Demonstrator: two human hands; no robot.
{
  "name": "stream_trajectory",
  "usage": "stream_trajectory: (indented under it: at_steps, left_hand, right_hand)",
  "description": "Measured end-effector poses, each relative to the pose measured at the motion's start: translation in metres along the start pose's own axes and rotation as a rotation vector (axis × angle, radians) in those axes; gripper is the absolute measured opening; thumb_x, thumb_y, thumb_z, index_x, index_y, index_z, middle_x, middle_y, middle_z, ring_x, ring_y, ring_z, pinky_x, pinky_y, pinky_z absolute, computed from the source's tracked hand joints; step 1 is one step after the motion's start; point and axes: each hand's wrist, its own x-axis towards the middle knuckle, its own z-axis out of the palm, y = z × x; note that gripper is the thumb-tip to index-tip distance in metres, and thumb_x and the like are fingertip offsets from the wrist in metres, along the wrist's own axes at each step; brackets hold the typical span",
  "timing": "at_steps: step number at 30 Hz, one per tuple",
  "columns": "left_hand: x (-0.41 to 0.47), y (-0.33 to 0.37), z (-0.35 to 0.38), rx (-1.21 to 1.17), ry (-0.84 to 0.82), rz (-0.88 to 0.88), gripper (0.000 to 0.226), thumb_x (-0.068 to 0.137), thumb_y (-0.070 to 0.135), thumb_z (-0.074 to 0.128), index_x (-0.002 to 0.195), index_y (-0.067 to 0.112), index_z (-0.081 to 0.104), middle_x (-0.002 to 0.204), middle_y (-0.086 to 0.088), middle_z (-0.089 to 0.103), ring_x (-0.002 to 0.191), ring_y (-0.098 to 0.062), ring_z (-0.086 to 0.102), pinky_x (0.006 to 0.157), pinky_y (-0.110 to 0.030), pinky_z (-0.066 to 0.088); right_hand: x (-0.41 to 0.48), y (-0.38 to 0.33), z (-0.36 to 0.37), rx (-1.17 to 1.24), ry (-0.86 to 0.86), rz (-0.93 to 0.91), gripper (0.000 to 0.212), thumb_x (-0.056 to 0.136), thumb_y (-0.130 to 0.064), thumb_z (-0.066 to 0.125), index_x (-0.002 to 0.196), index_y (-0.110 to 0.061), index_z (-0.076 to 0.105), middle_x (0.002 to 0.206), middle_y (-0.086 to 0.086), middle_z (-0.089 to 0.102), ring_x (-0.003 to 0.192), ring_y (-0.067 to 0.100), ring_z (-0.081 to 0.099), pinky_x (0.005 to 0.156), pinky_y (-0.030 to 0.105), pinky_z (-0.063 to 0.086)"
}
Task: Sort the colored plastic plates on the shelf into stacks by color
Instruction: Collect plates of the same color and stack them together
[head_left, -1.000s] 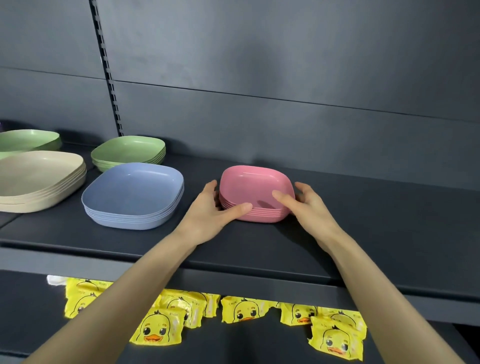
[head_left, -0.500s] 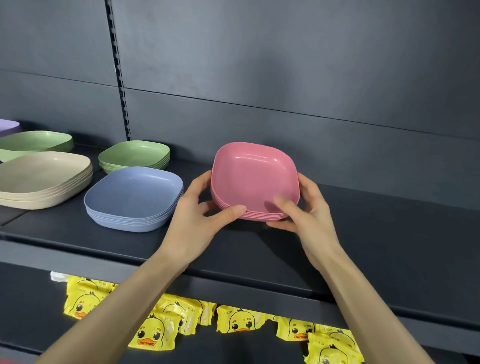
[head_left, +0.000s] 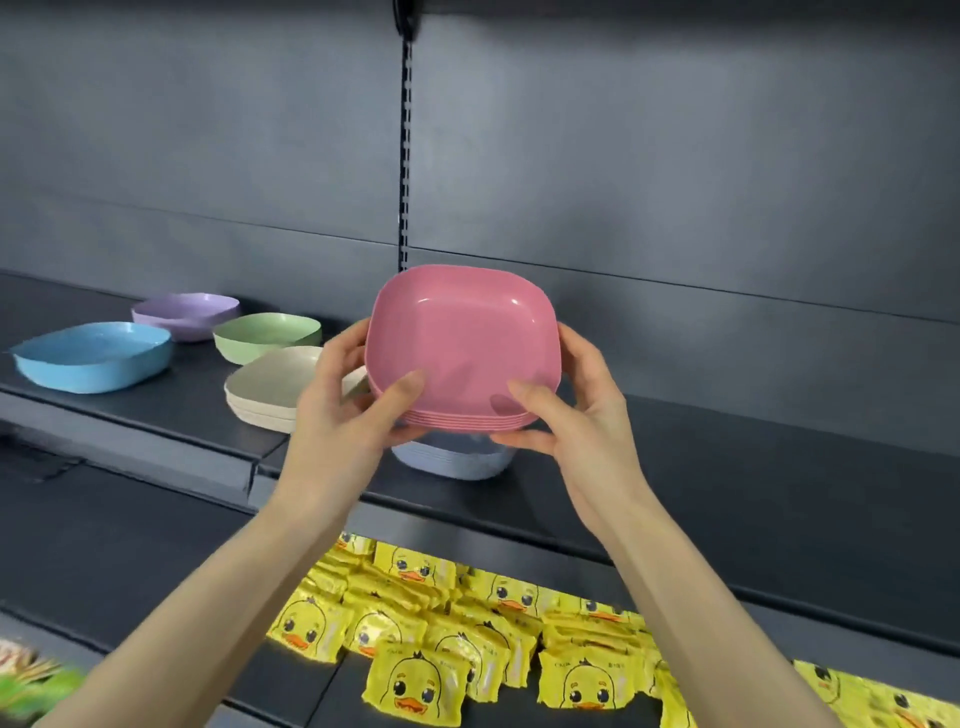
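Pink plastic fills the middle of my view: I have the pink stack (head_left: 462, 348) held up clear of the shelf (head_left: 727, 493), tilted so its hollow faces the camera; my left hand (head_left: 343, 415) grips its left edge, thumb on the inner face and fingers curled behind; my right hand (head_left: 582, 415) grips the right edge the same way. Just below it a grey-blue stack (head_left: 452, 460) sits on the shelf, mostly hidden by the pink one; to the left lie a beige stack (head_left: 270, 384), green plates (head_left: 265, 335), then a purple plate (head_left: 187, 312) and a blue plate (head_left: 93, 356) further out; those last two may be stacks, but that warped edge of the view will not let me say. Yellow duck packets (head_left: 415, 686) lie lower down, beneath my forearms.
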Motion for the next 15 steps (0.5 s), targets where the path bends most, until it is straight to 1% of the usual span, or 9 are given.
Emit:
stream_trajectory:
  at_steps: [3, 5, 9, 10, 12, 13, 15]
  left_hand:
    - [-0.004, 0.018, -0.067, 0.010, 0.018, 0.003, 0.050, 0.082, 0.008, 0.065, 0.128, 0.022, 0.050, 0.120, 0.000, 0.058, 0.093, -0.020, 0.067, 0.066, -0.030, 0.058]
    - [-0.006, 0.030, -0.117, 0.028, 0.026, -0.003, 0.049, 0.082, 0.008, 0.065, 0.127, 0.022, 0.051, 0.119, 0.000, 0.060, 0.091, -0.020, 0.068, 0.067, -0.030, 0.059]
    - [-0.013, 0.047, -0.206, 0.074, 0.071, -0.005, 0.048, 0.084, 0.008, 0.064, 0.126, 0.027, 0.053, 0.109, 0.010, 0.064, 0.092, -0.027, 0.068, 0.071, -0.034, 0.059]
    - [-0.013, 0.052, -0.224, 0.078, 0.080, -0.009, 0.046, 0.085, 0.008, 0.064, 0.125, 0.029, 0.054, 0.107, 0.011, 0.064, 0.092, -0.027, 0.068, 0.071, -0.034, 0.059]
    - [-0.010, 0.061, -0.255, 0.081, 0.091, -0.015, 0.045, 0.085, 0.007, 0.064, 0.121, 0.030, 0.056, 0.109, 0.009, 0.063, 0.092, -0.026, 0.069, 0.068, -0.031, 0.059]
    - [-0.006, 0.065, -0.268, 0.085, 0.090, -0.016, 0.044, 0.084, 0.007, 0.064, 0.121, 0.030, 0.056, 0.110, 0.008, 0.062, 0.092, -0.025, 0.069, 0.067, -0.029, 0.058]
    - [0.004, 0.072, -0.292, 0.090, 0.095, -0.010, 0.045, 0.085, 0.008, 0.065, 0.123, 0.029, 0.054, 0.114, 0.006, 0.061, 0.091, -0.024, 0.069, 0.066, -0.028, 0.058]
  right_hand:
    - [-0.012, 0.012, 0.067, 0.032, -0.011, 0.044, 0.062, 0.081, 0.001, 0.066, 0.134, -0.025, 0.046, 0.126, -0.007, 0.052, 0.098, 0.014, 0.066, 0.067, 0.044, 0.060]
    - [-0.022, 0.022, 0.114, 0.047, -0.024, 0.064, 0.062, 0.082, 0.000, 0.066, 0.135, -0.025, 0.045, 0.125, -0.009, 0.052, 0.101, 0.017, 0.064, 0.066, 0.043, 0.060]
    - [-0.040, 0.044, 0.199, 0.077, -0.072, 0.054, 0.060, 0.081, 0.000, 0.066, 0.132, -0.026, 0.048, 0.125, -0.008, 0.052, 0.096, 0.014, 0.067, 0.063, 0.038, 0.059]
    - [-0.042, 0.048, 0.217, 0.087, -0.078, 0.057, 0.058, 0.081, 0.001, 0.066, 0.130, -0.027, 0.049, 0.123, -0.011, 0.053, 0.094, 0.012, 0.067, 0.062, 0.038, 0.059]
    - [-0.043, 0.054, 0.250, 0.096, -0.089, 0.062, 0.056, 0.082, 0.002, 0.065, 0.128, -0.028, 0.051, 0.110, -0.024, 0.057, 0.092, 0.008, 0.067, 0.063, 0.039, 0.060]
    - [-0.042, 0.055, 0.265, 0.100, -0.093, 0.064, 0.056, 0.082, 0.002, 0.065, 0.126, -0.028, 0.051, 0.107, -0.027, 0.057, 0.092, 0.006, 0.067, 0.063, 0.040, 0.060]
    - [-0.036, 0.058, 0.292, 0.109, -0.104, 0.065, 0.055, 0.082, 0.001, 0.066, 0.123, -0.032, 0.052, 0.114, -0.019, 0.056, 0.099, 0.012, 0.065, 0.064, 0.040, 0.060]
